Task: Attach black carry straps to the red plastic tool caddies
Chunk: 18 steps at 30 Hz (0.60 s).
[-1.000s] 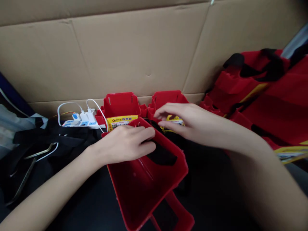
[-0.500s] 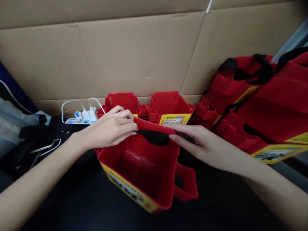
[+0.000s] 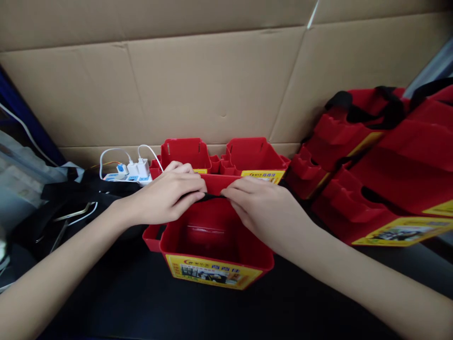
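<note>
pinching black strap [image 3: 214,197] with closed fingertips of left hand [image 3: 173,192] and right hand [image 3: 260,205], over red plastic bin [image 3: 207,217], with cavity just below fingers. best to pull evenly, smooth out twists, steady rear wall [image 3: 217,182] just behind fingertips.

A black surface [image 3: 159,307], probably a tabletop, carries red bins [image 3: 186,152], a white power strip [image 3: 145,181] and black straps [image 3: 88,190].

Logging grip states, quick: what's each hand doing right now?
Left hand: closed, holding the open-topped red plastic bin by its back panel.
Right hand: closed on that same back panel.
</note>
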Each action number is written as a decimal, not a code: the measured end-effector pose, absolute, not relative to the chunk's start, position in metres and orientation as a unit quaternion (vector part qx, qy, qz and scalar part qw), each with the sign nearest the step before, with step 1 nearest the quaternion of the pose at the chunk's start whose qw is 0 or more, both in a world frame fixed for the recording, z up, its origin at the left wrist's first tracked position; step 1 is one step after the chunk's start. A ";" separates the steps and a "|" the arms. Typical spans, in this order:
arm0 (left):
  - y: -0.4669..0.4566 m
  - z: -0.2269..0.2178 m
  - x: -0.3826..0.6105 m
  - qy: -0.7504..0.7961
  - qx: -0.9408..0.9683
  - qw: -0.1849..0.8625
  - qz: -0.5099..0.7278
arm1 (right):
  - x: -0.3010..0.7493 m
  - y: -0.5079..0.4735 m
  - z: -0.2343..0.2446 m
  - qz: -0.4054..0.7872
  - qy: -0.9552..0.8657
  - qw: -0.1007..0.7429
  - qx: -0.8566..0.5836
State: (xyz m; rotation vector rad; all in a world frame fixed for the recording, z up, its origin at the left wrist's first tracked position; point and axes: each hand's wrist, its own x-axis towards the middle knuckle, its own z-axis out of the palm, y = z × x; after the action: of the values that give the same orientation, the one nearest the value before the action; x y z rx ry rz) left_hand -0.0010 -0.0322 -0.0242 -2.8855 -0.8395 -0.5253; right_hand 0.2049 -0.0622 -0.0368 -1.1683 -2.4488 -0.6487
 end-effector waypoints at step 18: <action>-0.022 -0.027 0.005 -0.309 -0.938 0.024 -0.156 | 0.224 -0.056 -0.033 -0.293 -0.901 0.175 -0.269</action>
State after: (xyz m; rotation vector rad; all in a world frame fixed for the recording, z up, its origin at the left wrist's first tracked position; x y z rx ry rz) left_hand 0.0055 -0.0215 -0.0268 -2.9018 -0.9555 -0.4836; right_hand 0.2235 -0.0556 -0.0331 -0.7626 -2.5529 -0.8299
